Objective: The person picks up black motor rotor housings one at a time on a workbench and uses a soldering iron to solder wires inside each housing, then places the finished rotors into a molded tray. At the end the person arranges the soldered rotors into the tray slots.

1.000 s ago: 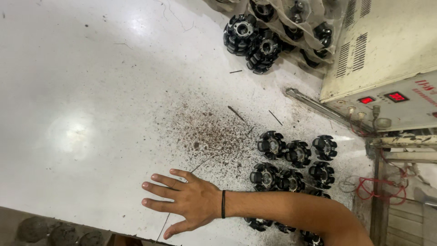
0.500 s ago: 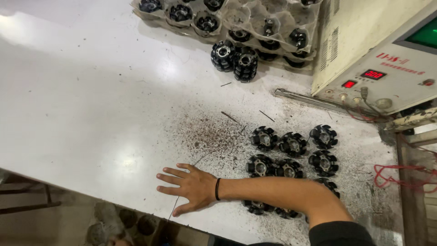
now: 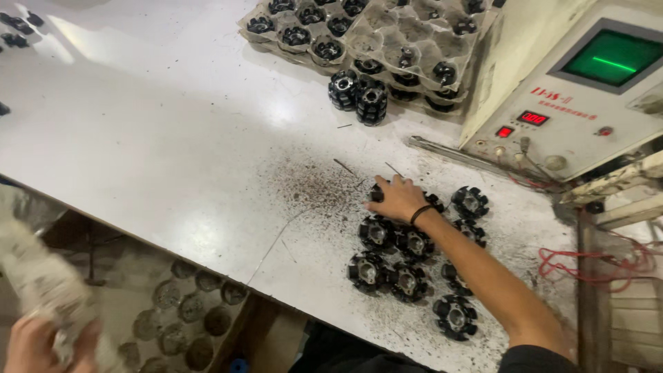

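Across the grey, filing-speckled worktable [image 3: 173, 159], the right hand [image 3: 395, 199] lies fingers-down on a black ribbed wheel [image 3: 376, 193] at the cluster's far-left corner, seemingly stiff, weighty, best pinched across its rim, while the left hand [image 3: 31, 342] clutches a blurred pale bundle [image 3: 41, 283].

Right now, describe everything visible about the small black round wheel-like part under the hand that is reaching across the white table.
The small black round wheel-like part lies flat on the speckled white table, at the top of a loose cluster of similar black wheels. It looks like moulded plastic with ribbed rollers around the rim. Most of it is hidden: the right hand, wearing a black wristband, covers it with fingers spread on top. Only its left edge shows. Whether it is gripped cannot be told.
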Tool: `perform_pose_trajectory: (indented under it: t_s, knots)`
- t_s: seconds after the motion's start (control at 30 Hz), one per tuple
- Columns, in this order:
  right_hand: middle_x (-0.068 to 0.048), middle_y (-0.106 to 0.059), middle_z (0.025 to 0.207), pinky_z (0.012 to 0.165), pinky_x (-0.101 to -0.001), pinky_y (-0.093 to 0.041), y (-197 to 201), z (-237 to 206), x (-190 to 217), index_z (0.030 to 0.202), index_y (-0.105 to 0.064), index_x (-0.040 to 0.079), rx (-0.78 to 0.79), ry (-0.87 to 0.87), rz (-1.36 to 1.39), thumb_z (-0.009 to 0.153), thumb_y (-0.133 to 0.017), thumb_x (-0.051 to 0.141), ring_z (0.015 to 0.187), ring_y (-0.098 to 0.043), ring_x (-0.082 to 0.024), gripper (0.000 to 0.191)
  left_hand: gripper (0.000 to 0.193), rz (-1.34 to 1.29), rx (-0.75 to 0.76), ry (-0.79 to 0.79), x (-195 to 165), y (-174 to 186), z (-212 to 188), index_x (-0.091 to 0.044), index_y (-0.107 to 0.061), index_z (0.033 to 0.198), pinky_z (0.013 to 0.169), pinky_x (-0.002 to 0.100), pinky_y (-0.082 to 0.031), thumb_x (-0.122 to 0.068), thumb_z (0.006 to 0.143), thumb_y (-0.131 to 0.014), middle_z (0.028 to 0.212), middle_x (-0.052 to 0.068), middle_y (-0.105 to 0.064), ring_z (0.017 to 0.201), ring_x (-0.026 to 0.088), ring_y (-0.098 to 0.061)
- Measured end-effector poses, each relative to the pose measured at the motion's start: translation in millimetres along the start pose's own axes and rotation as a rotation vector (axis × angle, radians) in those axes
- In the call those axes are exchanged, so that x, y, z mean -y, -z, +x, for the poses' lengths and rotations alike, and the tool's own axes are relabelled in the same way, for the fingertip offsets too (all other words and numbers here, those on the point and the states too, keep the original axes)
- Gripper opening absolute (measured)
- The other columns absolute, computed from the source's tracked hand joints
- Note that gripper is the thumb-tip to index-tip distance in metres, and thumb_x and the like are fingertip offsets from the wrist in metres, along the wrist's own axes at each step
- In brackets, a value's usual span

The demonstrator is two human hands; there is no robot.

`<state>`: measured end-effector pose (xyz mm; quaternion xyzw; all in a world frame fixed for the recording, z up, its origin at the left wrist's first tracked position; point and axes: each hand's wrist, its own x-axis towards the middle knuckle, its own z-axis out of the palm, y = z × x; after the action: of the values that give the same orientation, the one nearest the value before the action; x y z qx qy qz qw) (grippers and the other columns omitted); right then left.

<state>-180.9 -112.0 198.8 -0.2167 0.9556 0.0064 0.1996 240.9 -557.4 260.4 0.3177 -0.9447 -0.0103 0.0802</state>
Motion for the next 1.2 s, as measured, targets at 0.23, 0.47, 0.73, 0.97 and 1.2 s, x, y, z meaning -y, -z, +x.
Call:
perform_pose_trajectory:
  t_s: [0.23,0.47,0.73,0.97,1.2]
  knots:
    - [-0.019,-0.064,0.118,0.084,-0.0507,-0.058,-4.7,-24.1,-32.6,0.143,-0.06,0.02,-0.262,0.053,0.09,0.078,-0.069,0.064,0.102,-0.065,-0.037,0.079,0.046,-0.558,-0.051,-0.891,-258.9,14.1,31.2,0.004,-0.051,0.136,0.099,0.051,-0.051,-0.021,0.097,-0.056,0.139,0.024,-0.051,0.124,0.037,-0.054]
    - [-0.021,-0.061,0.118,0.079,-0.0515,-0.056,-28.8,-77.1,-55.4,0.138,-0.06,0.016,-0.426,0.0,-0.083,0.077,-0.076,0.058,0.106,-0.058,-0.041,0.076,0.06,-0.367,0.385,-0.972,-427.9,-98.2,66.2,0.005,-0.044,0.141,0.108,0.049,-0.047,-0.028,0.094,-0.061,0.146,0.022,-0.048,0.132,0.039,-0.049]
    - [-0.018,-0.064,0.123,0.091,-0.0521,-0.056,-25.1,-48.1,-63.3,0.138,-0.062,0.017,-0.444,-0.153,0.009,0.087,-0.068,0.061,0.115,-0.06,-0.038,0.068,0.052,-0.488,0.113,-1.248,-411.7,-143.2,40.1,-0.002,-0.057,0.129,0.117,0.059,-0.032,-0.038,0.092,-0.066,0.15,0.027,-0.045,0.14,0.044,-0.042]
    - [-0.017,-0.043,0.147,0.1,-0.0535,-0.05,-4.9,-30.1,-66.4,0.151,-0.044,0.024,-0.108,-0.086,-0.032,0.071,-0.081,0.057,0.123,-0.05,-0.045,0.095,0.05,-0.499,0.203,-1.328,-404.6,-129.7,47.5,-0.004,-0.073,0.103,0.116,0.068,-0.023,-0.051,0.089,-0.064,0.145,0.026,-0.044,0.142,0.047,-0.034]
    - [-0.012,-0.049,0.147,0.104,-0.0461,-0.054,-3.5,9.1,-103.2,0.153,-0.047,0.025,0.043,0.049,-0.012,0.064,-0.084,0.03,0.123,-0.057,-0.037,0.097,0.069,-1.249,1.135,-0.674,-418.7,-117.3,100.5,-0.01,-0.044,0.141,0.121,0.061,-0.031,-0.064,0.098,-0.043,0.15,0.017,-0.044,0.146,0.036,-0.04]
